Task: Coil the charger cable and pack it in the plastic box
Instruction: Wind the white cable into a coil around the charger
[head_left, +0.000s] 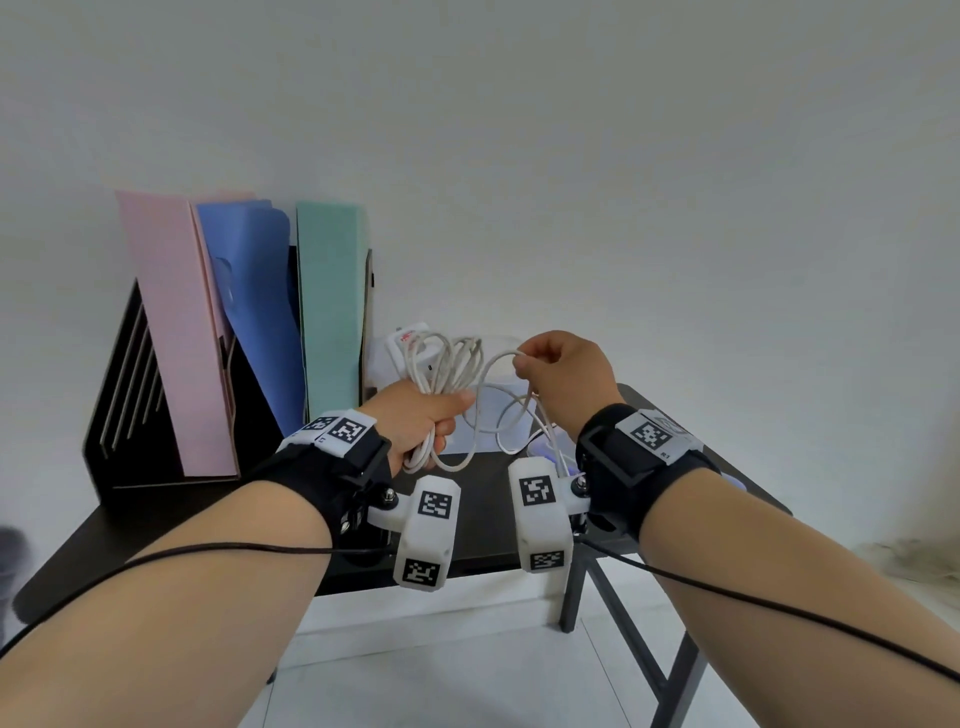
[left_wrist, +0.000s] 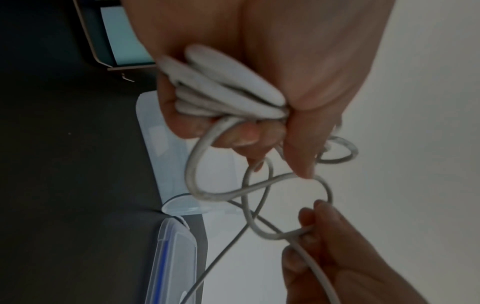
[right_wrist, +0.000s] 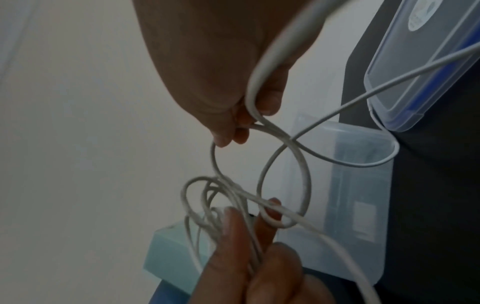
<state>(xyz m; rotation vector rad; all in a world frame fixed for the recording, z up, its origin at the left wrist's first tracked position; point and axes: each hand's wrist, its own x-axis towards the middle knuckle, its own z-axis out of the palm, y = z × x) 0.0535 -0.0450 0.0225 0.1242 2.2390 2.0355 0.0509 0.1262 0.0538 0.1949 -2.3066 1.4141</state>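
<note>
Both hands coil a white cable above the table.

The left hand (head_left: 421, 415) clutches a bundle of smooth round cable (head_left: 447, 374) loops, their long axis upright; the right hand (head_left: 561, 374) pinches a loose loop just beside it. The clear plastic box (right_wrist: 363, 185) sits open on the dark table (head_left: 483, 519) below.

You've got black wrist straps (head_left: 626, 457) on bare forearms, white camera blocks (head_left: 427, 532) with black-and-white tags, thin black cables (head_left: 218, 548) trailing back.

Translucent plastic box (right_wrist: 358, 185), matt table (head_left: 493, 525)
</note>
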